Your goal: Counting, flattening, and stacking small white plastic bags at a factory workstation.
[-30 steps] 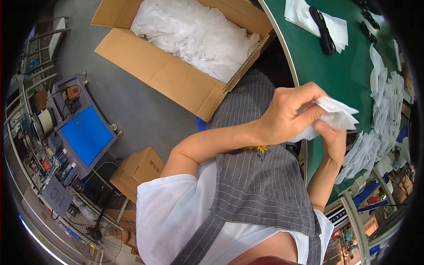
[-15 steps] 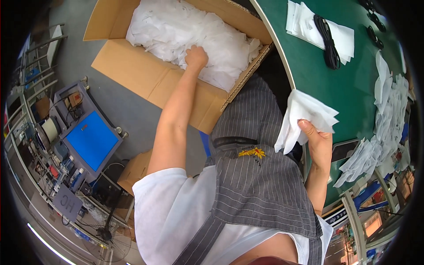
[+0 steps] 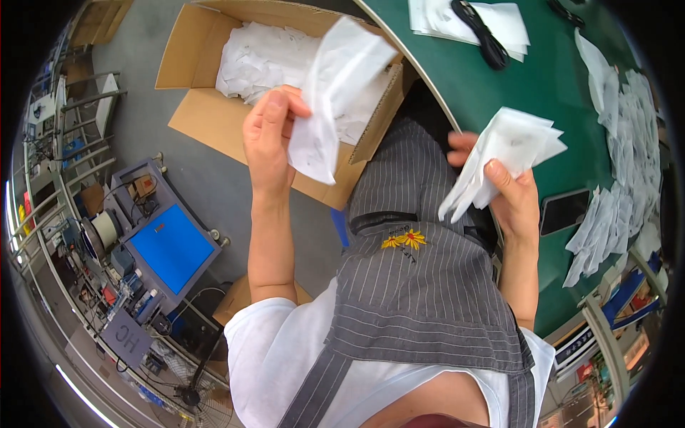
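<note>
Pinched between the thumb and fingers of my left hand is a single thin white pouch, slightly blurred and raised in front of the cardboard box. Many more such white pouches fill that box in a loose heap. My right hand grips a small stack of white pouches, its thumb on top and its fingertips showing past the left side. That stack is fanned a little at its edges and sits above the near edge of the green table.
A coiled black cable lies on flat white pouches at the table's far side. Farther right is a spread row of white pouches. A dark phone rests beside my right wrist. A wheeled cart with a blue top stands on the left.
My left hand has come up out of the box toward me with one pouch. My right hand still holds its stack, now with fingertips showing on its left side. The whole view has shifted slightly.
</note>
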Demonstrator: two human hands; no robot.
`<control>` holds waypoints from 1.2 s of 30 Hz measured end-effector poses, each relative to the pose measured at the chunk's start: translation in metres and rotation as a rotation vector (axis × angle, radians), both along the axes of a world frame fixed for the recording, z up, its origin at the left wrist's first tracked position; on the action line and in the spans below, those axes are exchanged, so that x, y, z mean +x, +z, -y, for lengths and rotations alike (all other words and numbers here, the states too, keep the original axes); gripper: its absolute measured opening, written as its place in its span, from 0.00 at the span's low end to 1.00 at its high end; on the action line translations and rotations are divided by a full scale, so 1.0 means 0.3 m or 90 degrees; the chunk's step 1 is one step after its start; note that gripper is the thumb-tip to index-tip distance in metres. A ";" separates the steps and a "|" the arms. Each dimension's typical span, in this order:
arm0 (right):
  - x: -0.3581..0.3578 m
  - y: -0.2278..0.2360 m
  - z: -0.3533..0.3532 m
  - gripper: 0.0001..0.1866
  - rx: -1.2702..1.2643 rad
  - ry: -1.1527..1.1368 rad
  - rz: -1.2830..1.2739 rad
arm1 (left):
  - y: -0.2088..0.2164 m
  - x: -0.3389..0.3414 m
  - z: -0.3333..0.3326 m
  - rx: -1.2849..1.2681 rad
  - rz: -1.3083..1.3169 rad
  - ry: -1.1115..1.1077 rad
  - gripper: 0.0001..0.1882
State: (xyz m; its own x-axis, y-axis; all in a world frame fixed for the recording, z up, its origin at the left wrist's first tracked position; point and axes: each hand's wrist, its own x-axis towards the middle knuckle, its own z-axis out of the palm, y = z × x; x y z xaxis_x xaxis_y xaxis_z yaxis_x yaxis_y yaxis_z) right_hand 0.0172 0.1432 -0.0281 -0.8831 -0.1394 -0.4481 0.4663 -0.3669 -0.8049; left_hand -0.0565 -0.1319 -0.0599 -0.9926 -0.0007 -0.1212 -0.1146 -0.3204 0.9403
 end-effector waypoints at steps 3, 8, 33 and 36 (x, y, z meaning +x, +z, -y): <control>-0.003 0.060 -0.003 0.25 -0.037 -0.089 -0.113 | 0.077 0.021 -0.072 -0.044 -0.069 -0.192 0.17; 0.047 0.057 -0.064 0.16 0.036 -0.084 -0.056 | 0.170 0.057 -0.229 -0.203 -0.206 -0.434 0.13; 0.339 -0.056 -0.085 0.19 -0.194 -0.314 -0.037 | 0.154 0.159 -0.525 0.157 -0.101 -0.087 0.05; 0.350 -0.074 -0.174 0.20 -0.054 -0.355 -0.072 | 0.158 0.161 -0.521 0.091 -0.130 -0.065 0.05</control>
State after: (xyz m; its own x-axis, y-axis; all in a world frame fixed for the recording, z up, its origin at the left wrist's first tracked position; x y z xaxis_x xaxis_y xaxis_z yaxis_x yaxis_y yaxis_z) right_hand 0.1220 0.1955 -0.0503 -0.8751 0.3293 -0.3546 0.0970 -0.5985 -0.7952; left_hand -0.0082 0.0243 -0.0124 -0.9906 0.1035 0.0898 0.0343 -0.4476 0.8936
